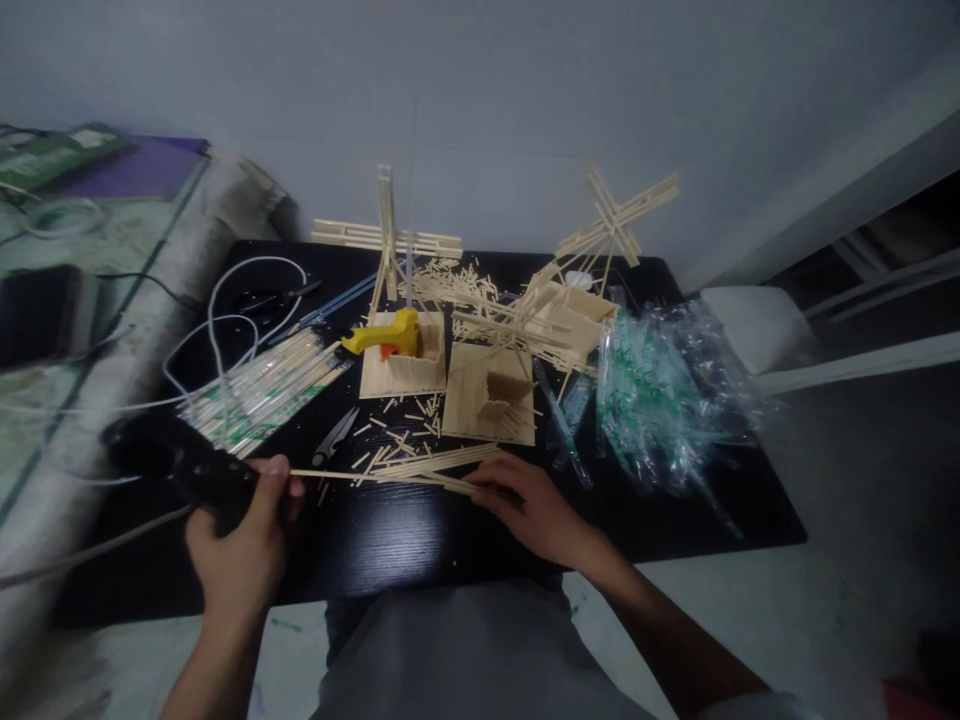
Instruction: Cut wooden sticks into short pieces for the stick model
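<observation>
At the far left, a white cable [212,300] loops over the black counter [352,575]. Clear packets of wooden sticks [262,388] lie beyond the left hand [244,535], which pinches one end of a thin wooden stick [326,474] between thumb and finger. A blurred black object [180,462] overlaps this hand; whether it is also held cannot be told. The stick stretches rightward from the fingertips, just in front of grey scissors [335,437], to a loose bundle of sticks [431,463] lying between the hands. Behind the bundle are short cut pieces [405,440], a yellow glue gun [386,335] over a square stick-built base [379,380], and a second base [463,405] nearer the right. The right hand [536,508] curls its fingers at the bundle's right end, touching it; how firmly they close is unclear. Further back stands a stick-built cross [615,220]; crumpled plastic wrappers [660,390] lie right of that hand.
</observation>
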{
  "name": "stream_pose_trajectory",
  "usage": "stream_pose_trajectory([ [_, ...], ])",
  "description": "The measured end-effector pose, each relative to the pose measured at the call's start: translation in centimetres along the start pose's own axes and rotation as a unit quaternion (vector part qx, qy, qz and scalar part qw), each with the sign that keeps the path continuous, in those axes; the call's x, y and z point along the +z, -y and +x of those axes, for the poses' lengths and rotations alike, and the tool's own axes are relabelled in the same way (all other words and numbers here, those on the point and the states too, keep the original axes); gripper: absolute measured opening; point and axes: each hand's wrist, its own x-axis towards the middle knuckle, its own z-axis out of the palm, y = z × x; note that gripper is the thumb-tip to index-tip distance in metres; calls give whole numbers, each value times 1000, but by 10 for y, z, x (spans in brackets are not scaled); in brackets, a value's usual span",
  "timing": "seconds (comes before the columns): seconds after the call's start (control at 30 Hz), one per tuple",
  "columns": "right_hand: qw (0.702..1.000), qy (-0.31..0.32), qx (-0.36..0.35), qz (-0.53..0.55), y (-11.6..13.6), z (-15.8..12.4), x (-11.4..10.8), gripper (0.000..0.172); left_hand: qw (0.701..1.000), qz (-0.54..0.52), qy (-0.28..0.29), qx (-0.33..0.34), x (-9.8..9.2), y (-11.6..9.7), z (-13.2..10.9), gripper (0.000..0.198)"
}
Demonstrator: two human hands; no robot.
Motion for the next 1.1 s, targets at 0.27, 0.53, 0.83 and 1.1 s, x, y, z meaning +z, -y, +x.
stream_pose_trajectory([
  [0.27,998,10,52,44,4,2,1,19,998,7,44,34,-1,-1,10,33],
  [0.53,996,38,71,50,4,1,-6,19,994,70,71,41,-1,-1,15,34],
  [0.83,996,2,73,56,-5,3,6,18,982,127,137,19,12,3,1,36],
  [1.1,994,-6,84,66,-5,6,7,18,959,171,225,31,26,11,-12,38],
])
